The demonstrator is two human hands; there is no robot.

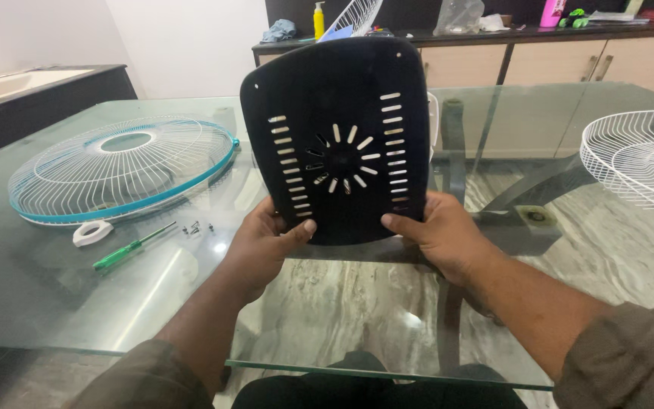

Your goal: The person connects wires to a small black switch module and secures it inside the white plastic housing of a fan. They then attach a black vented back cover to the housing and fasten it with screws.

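Fingers point(302, 229) on black slotted cover point(338, 113) (upright, curved)

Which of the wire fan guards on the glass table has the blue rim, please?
The guard on the left, lying flat beside the screwdriver. The guard at the right edge is all white and partly out of view.

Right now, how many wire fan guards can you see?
3: blue-rimmed guard on the glass table's left, white guard at its right edge, and a third guard on the back counter, partly hidden.
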